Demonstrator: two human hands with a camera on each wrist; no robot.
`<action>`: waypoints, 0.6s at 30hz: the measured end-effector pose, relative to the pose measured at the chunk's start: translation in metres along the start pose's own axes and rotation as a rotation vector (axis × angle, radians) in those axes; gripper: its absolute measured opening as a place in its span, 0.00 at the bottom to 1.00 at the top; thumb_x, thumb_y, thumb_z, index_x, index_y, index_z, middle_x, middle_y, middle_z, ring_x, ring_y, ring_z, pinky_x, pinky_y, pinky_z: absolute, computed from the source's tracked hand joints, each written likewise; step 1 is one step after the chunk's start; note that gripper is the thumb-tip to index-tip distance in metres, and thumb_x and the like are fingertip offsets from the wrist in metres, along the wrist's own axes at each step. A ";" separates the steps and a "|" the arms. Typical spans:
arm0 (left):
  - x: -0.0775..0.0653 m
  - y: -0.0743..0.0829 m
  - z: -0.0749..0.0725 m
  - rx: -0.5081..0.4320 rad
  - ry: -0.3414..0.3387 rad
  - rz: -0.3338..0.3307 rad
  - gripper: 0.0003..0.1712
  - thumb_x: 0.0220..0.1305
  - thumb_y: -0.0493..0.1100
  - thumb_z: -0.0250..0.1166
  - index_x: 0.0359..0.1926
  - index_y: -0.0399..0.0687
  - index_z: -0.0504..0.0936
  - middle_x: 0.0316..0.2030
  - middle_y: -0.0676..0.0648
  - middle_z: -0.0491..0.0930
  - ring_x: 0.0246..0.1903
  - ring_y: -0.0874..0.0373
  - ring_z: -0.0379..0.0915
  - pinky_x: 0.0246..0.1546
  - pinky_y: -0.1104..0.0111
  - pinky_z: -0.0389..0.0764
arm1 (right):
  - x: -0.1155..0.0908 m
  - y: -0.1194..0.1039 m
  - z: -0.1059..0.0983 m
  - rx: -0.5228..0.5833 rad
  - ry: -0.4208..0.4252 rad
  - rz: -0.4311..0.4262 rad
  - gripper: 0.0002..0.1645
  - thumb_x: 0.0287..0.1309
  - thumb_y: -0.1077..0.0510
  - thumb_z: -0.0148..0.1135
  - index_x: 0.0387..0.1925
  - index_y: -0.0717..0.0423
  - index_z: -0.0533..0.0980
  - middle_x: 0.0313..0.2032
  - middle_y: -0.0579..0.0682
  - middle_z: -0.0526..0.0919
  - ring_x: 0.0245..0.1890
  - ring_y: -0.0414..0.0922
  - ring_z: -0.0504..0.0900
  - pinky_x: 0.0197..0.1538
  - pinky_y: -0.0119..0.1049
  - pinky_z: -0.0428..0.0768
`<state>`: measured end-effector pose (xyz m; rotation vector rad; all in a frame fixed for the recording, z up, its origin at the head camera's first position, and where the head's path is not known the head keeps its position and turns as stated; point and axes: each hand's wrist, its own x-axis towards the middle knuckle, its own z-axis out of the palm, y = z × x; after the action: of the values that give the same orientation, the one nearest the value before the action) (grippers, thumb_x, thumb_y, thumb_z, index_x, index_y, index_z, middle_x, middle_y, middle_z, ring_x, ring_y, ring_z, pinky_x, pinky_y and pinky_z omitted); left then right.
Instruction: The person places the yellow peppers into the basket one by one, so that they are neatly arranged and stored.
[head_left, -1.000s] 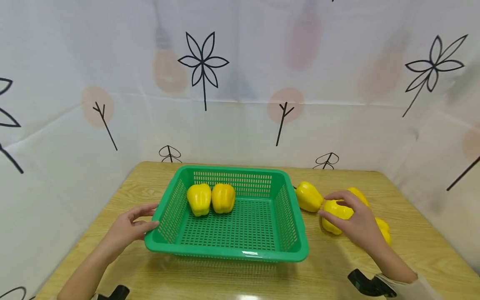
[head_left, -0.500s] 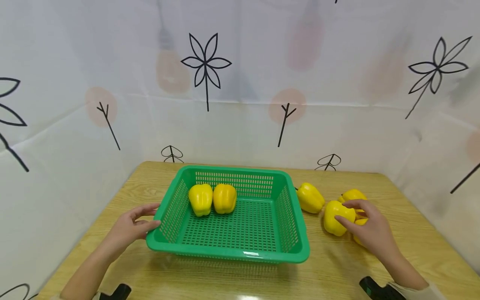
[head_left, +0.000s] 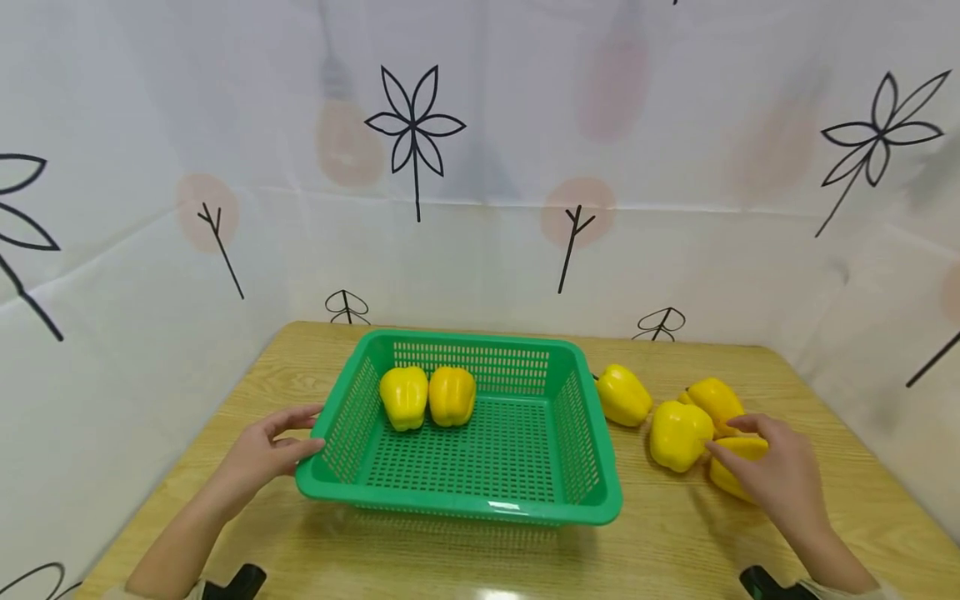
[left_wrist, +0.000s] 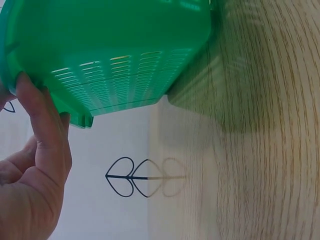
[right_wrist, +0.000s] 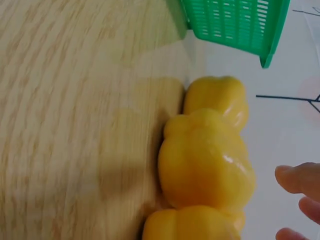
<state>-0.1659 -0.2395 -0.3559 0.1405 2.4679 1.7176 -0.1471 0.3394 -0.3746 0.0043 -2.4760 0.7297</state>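
Note:
My left hand (head_left: 258, 458) holds the left rim of a green plastic basket (head_left: 465, 507), its fingers tucked under the lip in the left wrist view. Two yellow bell peppers (head_left: 405, 398) sit side by side in the basket, towards its back left. Several more yellow peppers lie on the table to the right: one (head_left: 624, 395) close to the basket wall, another (head_left: 677, 437) in the middle, one (head_left: 716, 402) behind. Over the front right pepper (head_left: 726, 479) hovers my right hand (head_left: 783, 475), thumb and fingers apart with nothing between them.
The wooden table (head_left: 420, 558) carries everything, with the basket at its middle. A pale patterned cloth (head_left: 480, 267) hangs behind the back edge and along both sides.
My right hand has moved right, from over the middle pepper to over the front right one, uncovering the peppers behind. The left hand stays on the basket rim.

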 end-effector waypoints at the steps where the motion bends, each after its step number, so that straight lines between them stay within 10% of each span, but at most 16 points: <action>1: 0.000 0.000 0.000 -0.003 -0.001 -0.001 0.38 0.60 0.47 0.65 0.67 0.41 0.62 0.59 0.34 0.63 0.42 0.58 0.77 0.35 0.61 0.80 | -0.001 0.003 0.000 -0.027 0.004 0.005 0.23 0.42 0.59 0.74 0.37 0.70 0.76 0.39 0.72 0.77 0.41 0.66 0.71 0.44 0.58 0.63; 11: 0.000 -0.001 0.000 -0.016 -0.009 0.008 0.37 0.61 0.45 0.65 0.67 0.40 0.62 0.59 0.34 0.63 0.41 0.58 0.77 0.34 0.60 0.80 | -0.006 0.025 -0.003 -0.136 -0.067 0.098 0.29 0.43 0.50 0.73 0.39 0.68 0.73 0.38 0.71 0.70 0.40 0.65 0.64 0.45 0.61 0.56; 18: 0.000 0.000 -0.001 -0.017 -0.009 0.008 0.37 0.61 0.45 0.65 0.67 0.39 0.62 0.59 0.33 0.63 0.41 0.57 0.77 0.34 0.60 0.80 | -0.001 0.040 -0.007 -0.099 -0.154 -0.024 0.24 0.38 0.62 0.76 0.39 0.68 0.76 0.41 0.72 0.69 0.42 0.67 0.65 0.42 0.62 0.60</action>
<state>-0.1655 -0.2401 -0.3557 0.1560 2.4486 1.7364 -0.1486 0.3762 -0.3904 0.0551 -2.6517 0.6170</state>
